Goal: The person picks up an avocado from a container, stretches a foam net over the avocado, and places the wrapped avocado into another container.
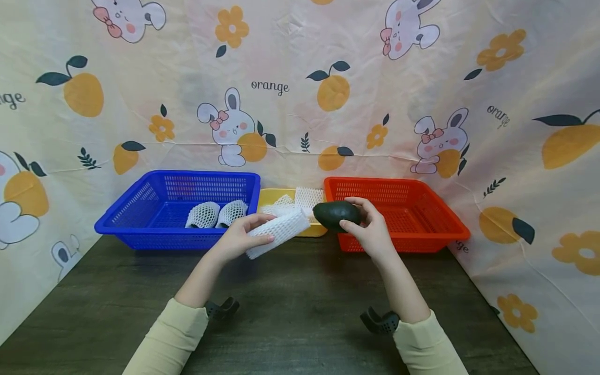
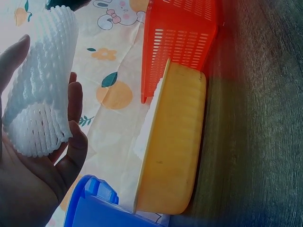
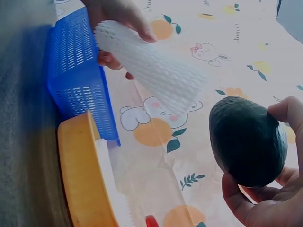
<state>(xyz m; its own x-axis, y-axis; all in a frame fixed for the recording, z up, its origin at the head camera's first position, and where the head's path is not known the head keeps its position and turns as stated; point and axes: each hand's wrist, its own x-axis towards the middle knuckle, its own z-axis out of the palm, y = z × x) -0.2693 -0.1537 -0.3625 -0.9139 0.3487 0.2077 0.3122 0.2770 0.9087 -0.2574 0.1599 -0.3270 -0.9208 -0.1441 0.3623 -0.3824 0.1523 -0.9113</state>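
My left hand (image 1: 239, 238) grips a white foam net sleeve (image 1: 279, 232), its far end angled up toward the right. In the left wrist view the foam sleeve (image 2: 45, 80) lies between thumb and curled fingers. My right hand (image 1: 372, 229) holds a dark green avocado (image 1: 336, 215) by one end, with its other end facing the sleeve. The right wrist view shows the avocado (image 3: 248, 142) pinched between thumb and fingers, apart from the sleeve (image 3: 151, 66). Both hands are raised in front of the baskets.
A blue basket (image 1: 164, 230) at the left holds two net-wrapped items (image 1: 203, 215). Behind my hands, a yellow basket (image 1: 312, 230) contains more white foam nets (image 1: 309, 197). A red basket (image 1: 422, 235) stands at the right. Patterned cloth hangs behind the dark table (image 1: 300, 302).
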